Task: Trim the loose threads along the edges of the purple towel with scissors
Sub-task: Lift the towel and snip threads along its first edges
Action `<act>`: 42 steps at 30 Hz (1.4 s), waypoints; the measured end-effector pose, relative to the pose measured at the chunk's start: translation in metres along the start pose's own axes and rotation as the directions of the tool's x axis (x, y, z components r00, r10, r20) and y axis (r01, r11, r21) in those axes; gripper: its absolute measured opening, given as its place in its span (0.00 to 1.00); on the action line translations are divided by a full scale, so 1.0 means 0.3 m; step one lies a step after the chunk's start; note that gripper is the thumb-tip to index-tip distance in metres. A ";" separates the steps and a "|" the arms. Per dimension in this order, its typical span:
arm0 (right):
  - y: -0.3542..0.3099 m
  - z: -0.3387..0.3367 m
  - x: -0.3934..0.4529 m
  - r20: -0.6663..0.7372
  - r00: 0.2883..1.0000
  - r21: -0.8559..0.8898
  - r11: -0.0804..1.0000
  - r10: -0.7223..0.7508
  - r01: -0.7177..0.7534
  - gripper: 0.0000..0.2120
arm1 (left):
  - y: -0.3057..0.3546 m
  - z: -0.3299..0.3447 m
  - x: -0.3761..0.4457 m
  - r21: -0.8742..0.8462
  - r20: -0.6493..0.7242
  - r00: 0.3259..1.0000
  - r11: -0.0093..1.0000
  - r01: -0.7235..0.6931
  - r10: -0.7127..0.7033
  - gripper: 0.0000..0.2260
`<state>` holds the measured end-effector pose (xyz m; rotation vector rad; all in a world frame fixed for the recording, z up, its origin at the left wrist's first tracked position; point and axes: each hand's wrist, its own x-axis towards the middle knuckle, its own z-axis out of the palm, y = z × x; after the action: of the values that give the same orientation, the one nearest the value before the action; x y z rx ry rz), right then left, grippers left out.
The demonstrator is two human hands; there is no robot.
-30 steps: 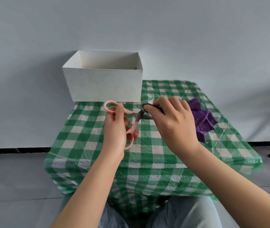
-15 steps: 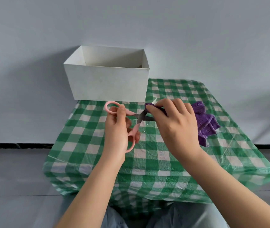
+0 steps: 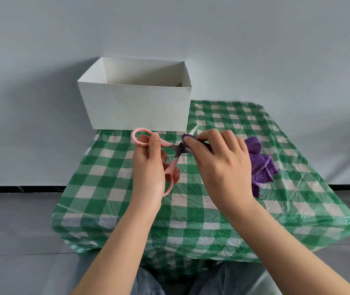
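snipping a towel edge above the checked table

the green checked table [image 3: 223, 211] is carrying a white box [image 3: 135, 107] at its far left corner, open side up, probably waiting for scraps. the purple towel [image 3: 259, 165] is bunching toward the right edge, one edge lifted clear of the surface so the blades can reach it. the right hand [image 3: 221, 165] is pinching that raised edge, presenting it taut. the left hand [image 3: 148, 167] is gripping the pink scissors [image 3: 165, 158] through the loops, blades parted around the pinched edge, seemingly mid-snip.
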<state>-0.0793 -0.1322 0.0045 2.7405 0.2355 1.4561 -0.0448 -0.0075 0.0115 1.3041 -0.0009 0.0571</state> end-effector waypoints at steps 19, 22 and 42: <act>-0.052 -0.029 -0.052 0.009 0.999 -0.001 0.999 0.043 -0.043 0.10 | 0.002 -0.001 -0.023 -0.075 -0.018 1.000 0.997 0.001 -0.003 0.13; -0.070 -0.028 -0.066 0.018 0.999 -0.001 0.999 0.037 -0.037 0.08 | -0.002 0.007 -0.039 -0.058 -0.047 0.999 0.998 -0.028 0.025 0.13; -0.130 -0.017 -0.066 -0.013 0.981 0.019 0.981 0.195 -0.195 0.11 | 0.009 -0.002 -0.047 -0.023 -0.075 0.995 0.997 -0.068 0.066 0.13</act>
<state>-0.0992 -0.0967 -0.0126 2.8370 -0.0214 1.5237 -0.0589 -0.0068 0.0134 1.2753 0.0179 0.1628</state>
